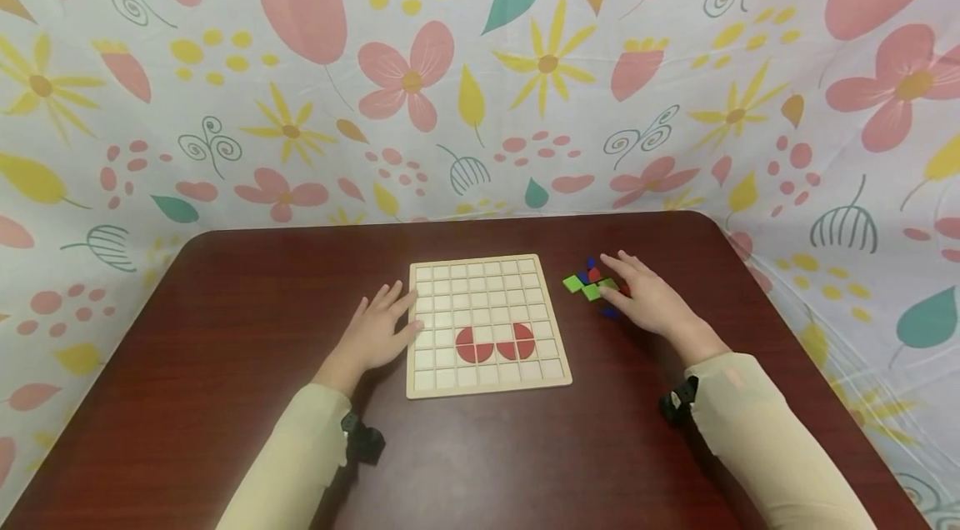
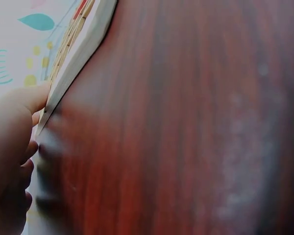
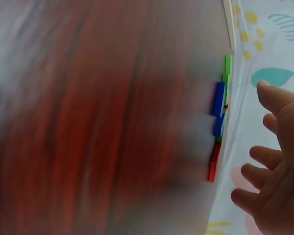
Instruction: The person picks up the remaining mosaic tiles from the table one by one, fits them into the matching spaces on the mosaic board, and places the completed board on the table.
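Note:
A square wooden grid board (image 1: 442, 384) lies on the table, its cells filled with pale square tiles. Red quarter-circle pieces (image 1: 465, 337) form two rounded shapes in its lower rows. My left hand (image 1: 378, 332) rests at the board's left edge, thumb and fingertips on the rim; the left wrist view shows the thumb against the board's side (image 2: 78, 56). My right hand (image 1: 645, 297) is over a small pile of loose pieces, fingers spread and relaxed, holding nothing. That pile has green pieces (image 1: 573, 283), blue pieces (image 3: 218, 99) and red pieces (image 3: 214, 164).
The dark reddish-brown table (image 1: 510, 463) extends around the board to a rounded far edge. Behind it hangs a white cloth (image 1: 480, 55) printed with flowers and leaves. A black wrist device (image 1: 363, 440) is strapped below the left hand, another black device (image 1: 678, 401) below the right.

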Available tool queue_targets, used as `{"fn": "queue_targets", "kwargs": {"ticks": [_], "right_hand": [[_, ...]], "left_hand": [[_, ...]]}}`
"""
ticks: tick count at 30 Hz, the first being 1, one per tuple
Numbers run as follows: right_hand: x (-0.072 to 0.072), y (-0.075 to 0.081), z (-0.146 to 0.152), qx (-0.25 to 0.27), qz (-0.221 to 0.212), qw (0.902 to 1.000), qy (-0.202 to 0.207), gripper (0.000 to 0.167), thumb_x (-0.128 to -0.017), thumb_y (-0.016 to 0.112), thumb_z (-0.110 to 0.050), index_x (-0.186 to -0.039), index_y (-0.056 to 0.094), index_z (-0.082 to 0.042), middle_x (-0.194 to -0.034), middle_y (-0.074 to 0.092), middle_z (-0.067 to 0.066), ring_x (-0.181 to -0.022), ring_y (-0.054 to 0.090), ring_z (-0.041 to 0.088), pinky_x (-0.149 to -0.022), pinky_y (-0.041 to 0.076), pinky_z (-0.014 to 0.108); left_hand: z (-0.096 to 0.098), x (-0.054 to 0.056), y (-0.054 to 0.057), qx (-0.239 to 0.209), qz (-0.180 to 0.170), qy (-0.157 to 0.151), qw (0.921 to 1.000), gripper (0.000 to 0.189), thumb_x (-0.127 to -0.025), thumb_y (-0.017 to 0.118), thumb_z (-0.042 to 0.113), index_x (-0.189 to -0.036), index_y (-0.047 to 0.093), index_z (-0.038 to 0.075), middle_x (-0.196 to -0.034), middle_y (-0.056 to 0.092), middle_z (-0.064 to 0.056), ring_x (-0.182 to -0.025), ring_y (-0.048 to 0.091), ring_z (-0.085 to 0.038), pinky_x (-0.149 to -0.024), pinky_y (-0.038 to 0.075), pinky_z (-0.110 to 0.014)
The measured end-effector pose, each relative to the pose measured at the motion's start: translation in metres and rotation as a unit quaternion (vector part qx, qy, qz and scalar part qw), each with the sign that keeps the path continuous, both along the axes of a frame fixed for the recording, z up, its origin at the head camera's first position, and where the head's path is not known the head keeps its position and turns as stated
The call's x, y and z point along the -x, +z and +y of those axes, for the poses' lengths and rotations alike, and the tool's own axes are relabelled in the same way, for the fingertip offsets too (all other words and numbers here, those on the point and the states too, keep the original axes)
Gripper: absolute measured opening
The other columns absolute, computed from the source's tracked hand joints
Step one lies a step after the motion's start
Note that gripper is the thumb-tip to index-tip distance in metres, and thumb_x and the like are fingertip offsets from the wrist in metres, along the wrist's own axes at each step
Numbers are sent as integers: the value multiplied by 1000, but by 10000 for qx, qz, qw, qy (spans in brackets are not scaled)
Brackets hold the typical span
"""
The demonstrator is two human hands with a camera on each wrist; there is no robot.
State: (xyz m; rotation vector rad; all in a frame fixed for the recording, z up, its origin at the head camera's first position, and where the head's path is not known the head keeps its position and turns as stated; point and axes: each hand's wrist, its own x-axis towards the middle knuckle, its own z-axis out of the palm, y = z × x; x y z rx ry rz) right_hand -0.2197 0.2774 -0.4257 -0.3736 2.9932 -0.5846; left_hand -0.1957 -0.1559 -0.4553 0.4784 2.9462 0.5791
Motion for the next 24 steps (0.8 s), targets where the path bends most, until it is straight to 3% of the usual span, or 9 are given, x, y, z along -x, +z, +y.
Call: {"fn": "queue_targets", "kwargs": {"ticks": [7,17,24], "right_hand": [[11,-4,-12,332,-290,9986,280,61,-92,60,-31,-144,39,-6,-151,28,26,-137,28,45,-107,28,62],[30,-3,-24,63,-240,9964,813,48,-90,63,-22,-132,53,0,-144,34,31,-132,33,48,-103,35,61],[38,-4,-30,62,-476,9953,839,44,-90,64,-19,-130,56,-3,-147,33,28,-136,26,47,-105,33,61]], "left_hand": [[0,4,-2,-29,-137,50,9999,61,-96,44,47,-149,32,20,-157,20,-15,-146,14,-36,-114,10,-63],[-2,6,-9,-546,-252,152,9981,59,-96,45,45,-148,33,20,-158,17,-15,-146,9,-37,-114,2,-63],[-1,8,-10,-492,-335,195,9980,60,-96,43,49,-149,30,24,-159,14,-11,-147,7,-34,-114,1,-62]]}}
